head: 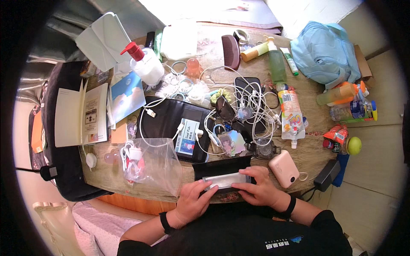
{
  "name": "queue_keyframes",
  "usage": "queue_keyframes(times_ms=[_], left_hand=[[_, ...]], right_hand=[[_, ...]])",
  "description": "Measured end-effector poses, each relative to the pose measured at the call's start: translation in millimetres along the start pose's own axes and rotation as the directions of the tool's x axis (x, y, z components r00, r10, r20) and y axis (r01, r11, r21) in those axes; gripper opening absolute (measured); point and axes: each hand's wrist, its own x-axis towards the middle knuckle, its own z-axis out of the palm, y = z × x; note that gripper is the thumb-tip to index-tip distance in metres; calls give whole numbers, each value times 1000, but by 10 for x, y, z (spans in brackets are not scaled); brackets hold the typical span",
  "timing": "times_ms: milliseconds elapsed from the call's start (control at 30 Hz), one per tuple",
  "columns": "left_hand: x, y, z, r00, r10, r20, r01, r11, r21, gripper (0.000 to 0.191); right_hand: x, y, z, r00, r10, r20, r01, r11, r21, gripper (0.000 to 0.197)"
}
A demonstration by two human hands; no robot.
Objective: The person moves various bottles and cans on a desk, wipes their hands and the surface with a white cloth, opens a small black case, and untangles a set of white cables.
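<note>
My left hand (193, 198) pinches the left end of a flat whitish packet (226, 181), perhaps a folded cloth in a clear sleeve. At its other end, my right hand (261, 189) grips it between thumb and fingers. Directly beneath lies an open black case (221, 166), its raised flap showing behind the packet. Dark sunglasses (225, 108) rest among tangled white cables (256, 105) farther back. Beyond the case's left side is a black wallet-like folder (160, 123) with a printed card in it. A pink power bank (283, 168) lies right of my right hand.
A clear plastic bag (160, 163) with a charger sits at left. Behind it are an open book (96, 112) and a red-topped pump bottle (147, 65). A comb (231, 52), green pump bottle (277, 65), drink pouch (292, 116) and light-blue bag (325, 54) occupy the back and right.
</note>
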Motion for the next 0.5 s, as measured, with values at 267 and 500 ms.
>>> queue_keyframes(times_ms=[267, 500], left_hand=[[74, -54, -57, 998, 31, 60, -30, 999, -14, 45], [47, -71, -26, 997, 40, 69, -42, 999, 23, 44]], right_hand=[[39, 45, -49, 999, 14, 31, -14, 1000, -4, 43], [22, 38, -24, 1000, 17, 18, -18, 999, 33, 42]])
